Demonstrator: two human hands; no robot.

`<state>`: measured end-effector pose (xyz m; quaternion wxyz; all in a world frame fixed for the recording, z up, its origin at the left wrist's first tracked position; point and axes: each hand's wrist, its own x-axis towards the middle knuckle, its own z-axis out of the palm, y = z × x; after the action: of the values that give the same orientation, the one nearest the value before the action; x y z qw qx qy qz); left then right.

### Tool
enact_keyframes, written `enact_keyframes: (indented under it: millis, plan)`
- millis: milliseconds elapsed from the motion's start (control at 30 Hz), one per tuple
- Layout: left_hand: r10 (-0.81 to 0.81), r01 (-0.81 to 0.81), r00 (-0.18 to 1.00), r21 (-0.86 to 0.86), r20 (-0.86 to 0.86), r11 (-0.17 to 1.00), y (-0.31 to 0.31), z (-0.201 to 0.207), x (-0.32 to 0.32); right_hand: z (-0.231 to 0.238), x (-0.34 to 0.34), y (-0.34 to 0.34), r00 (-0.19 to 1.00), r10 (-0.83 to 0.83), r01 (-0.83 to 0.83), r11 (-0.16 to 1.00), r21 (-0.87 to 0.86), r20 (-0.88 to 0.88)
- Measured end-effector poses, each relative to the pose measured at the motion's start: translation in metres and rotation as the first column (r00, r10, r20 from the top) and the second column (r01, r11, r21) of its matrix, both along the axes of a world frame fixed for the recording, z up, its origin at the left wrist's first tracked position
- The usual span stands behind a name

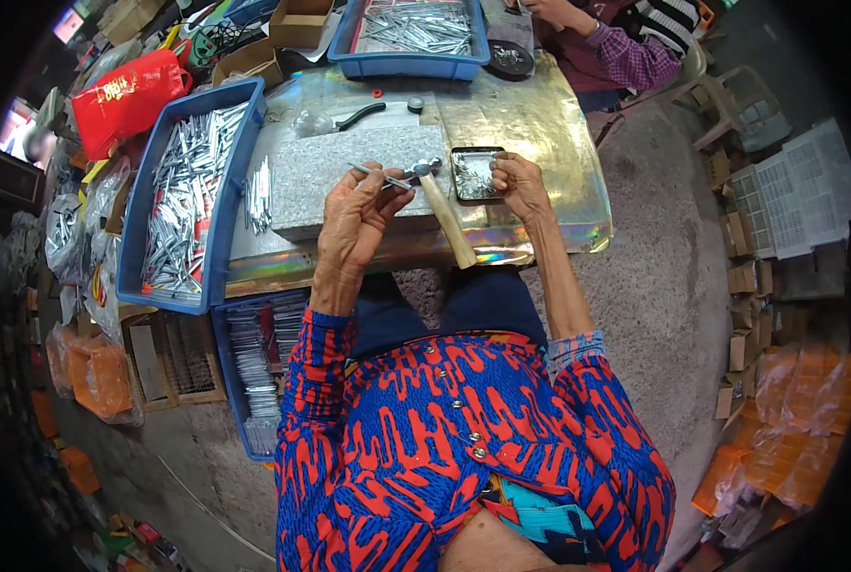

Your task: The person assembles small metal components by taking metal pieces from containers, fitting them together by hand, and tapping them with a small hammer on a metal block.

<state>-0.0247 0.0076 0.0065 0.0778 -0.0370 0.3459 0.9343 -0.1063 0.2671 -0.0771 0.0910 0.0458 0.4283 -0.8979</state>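
Note:
Above the front of a grey stone block (311, 176), my left hand (357, 212) pinches a slim silver metal rod (399, 181) between thumb and fingers. My right hand (522, 186) is closed at the right edge of a small dark tray (458, 172) of tiny metal pieces (475, 175). Anything between its fingertips is too small to make out. Between the two hands lies a hammer (444, 212), its head on the block and its wooden handle pointing toward me. A bundle of slim metal rods (258, 195) lies just left of the block.
Left on the shiny-covered table (511, 114) stands a blue bin (217, 229) full of metal rods; another blue bin (411, 67) is at the back. Black-handled pliers (360, 115) lie behind the block. A co-worker's purple checked sleeve (635, 57) shows at far right. Below left stands a third bin (237, 400).

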Motion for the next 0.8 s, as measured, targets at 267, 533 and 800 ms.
enact_keyframes:
  millis: [267, 533, 800]
  plan:
    - [0.041, -0.045, 0.997, -0.052, -0.064, 0.998, 0.011, 0.000, 0.003, 0.077, 0.043, -0.052, 0.979, 0.187, -0.196, 0.972, -0.131, -0.081]
    - [0.071, -0.072, 0.997, -0.051, -0.033, 0.996, 0.013, -0.004, 0.005, 0.111, 0.082, -0.094, 0.954, 0.256, -0.267, 0.962, -0.056, -0.154]
    - [0.063, -0.065, 0.997, -0.062, -0.036, 0.996, 0.010, -0.004, 0.010, 0.112, 0.085, -0.100, 0.950, 0.247, -0.237, 0.969, 0.072, -0.194]
